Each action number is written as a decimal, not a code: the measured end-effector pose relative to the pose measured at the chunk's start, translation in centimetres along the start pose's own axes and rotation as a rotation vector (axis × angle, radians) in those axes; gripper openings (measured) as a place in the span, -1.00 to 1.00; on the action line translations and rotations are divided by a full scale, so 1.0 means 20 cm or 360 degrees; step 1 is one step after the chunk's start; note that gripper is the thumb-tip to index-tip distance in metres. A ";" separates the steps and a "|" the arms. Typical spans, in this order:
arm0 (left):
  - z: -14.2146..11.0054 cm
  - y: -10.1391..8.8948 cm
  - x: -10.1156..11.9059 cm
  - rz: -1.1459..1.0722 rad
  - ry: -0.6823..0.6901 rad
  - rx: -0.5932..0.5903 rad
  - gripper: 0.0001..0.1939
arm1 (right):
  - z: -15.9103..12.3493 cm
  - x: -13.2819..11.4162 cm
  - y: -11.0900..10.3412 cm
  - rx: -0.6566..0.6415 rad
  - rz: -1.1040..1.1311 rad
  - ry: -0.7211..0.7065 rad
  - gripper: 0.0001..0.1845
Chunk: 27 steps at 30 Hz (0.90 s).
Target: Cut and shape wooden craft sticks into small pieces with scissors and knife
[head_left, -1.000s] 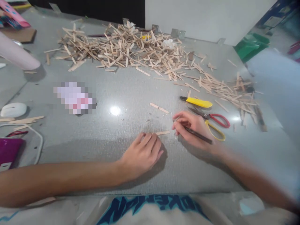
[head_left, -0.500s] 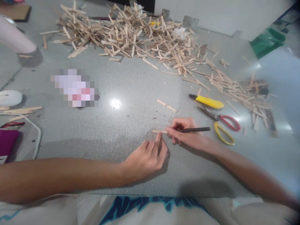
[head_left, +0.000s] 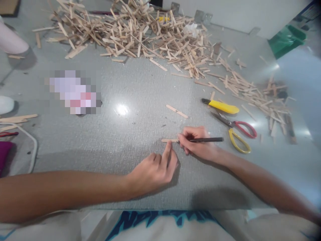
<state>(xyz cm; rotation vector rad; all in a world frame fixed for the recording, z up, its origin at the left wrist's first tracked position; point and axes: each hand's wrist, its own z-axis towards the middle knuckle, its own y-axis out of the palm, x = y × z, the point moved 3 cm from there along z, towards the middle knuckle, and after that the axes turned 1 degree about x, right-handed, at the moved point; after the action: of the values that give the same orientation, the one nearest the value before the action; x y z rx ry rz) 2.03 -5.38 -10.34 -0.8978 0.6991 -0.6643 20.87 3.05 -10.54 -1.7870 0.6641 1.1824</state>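
Observation:
A short wooden craft stick lies flat on the grey table. The index fingertip of my left hand presses it down, while that hand's other fingers are curled under. My right hand is closed around a black pen in a writing grip, its tip meeting the stick near my left fingertip. My right fingers hide the stick's right end. Just beyond, another wooden stick rests at a slant. Right of my right hand are scissors with one red and one yellow handle, and a yellow-handled cutter.
A large heap of wooden sticks spreads along the back and down the right side. At left lie a blurred-out pale object, a white mouse, a white cable and a purple item. A green container is beyond the table.
The view has shifted slightly, so things at left sit a little further left. Both hands keep nearly the same pose, with the pen still at the stick.

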 end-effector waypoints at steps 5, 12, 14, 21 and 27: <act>0.00 0.01 0.00 -0.0012 0.0023 -0.0053 -0.70 | 0.00 -0.01 0.00 -0.0009 -0.0050 -0.0027 -0.55; 0.00 0.02 -0.01 -0.0052 0.0022 -0.0019 -0.72 | 0.01 -0.01 0.01 -0.0038 0.0034 0.0008 -0.57; -0.01 0.02 -0.01 -0.0053 0.0028 -0.0020 -0.72 | 0.01 0.00 0.01 -0.0039 0.0060 0.0021 -0.57; -0.02 0.03 -0.01 -0.0059 0.0044 -0.0045 -0.72 | 0.01 0.01 0.01 -0.0036 0.0058 0.0025 -0.56; -0.01 0.02 -0.01 -0.0063 0.0035 -0.0024 -0.72 | 0.01 0.00 0.01 -0.0013 0.0027 0.0019 -0.56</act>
<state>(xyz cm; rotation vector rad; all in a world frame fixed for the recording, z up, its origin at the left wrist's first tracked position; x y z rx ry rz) 1.84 -5.08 -10.71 -0.9211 0.7085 -0.7057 20.65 3.05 -10.66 -1.7999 0.6836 1.1884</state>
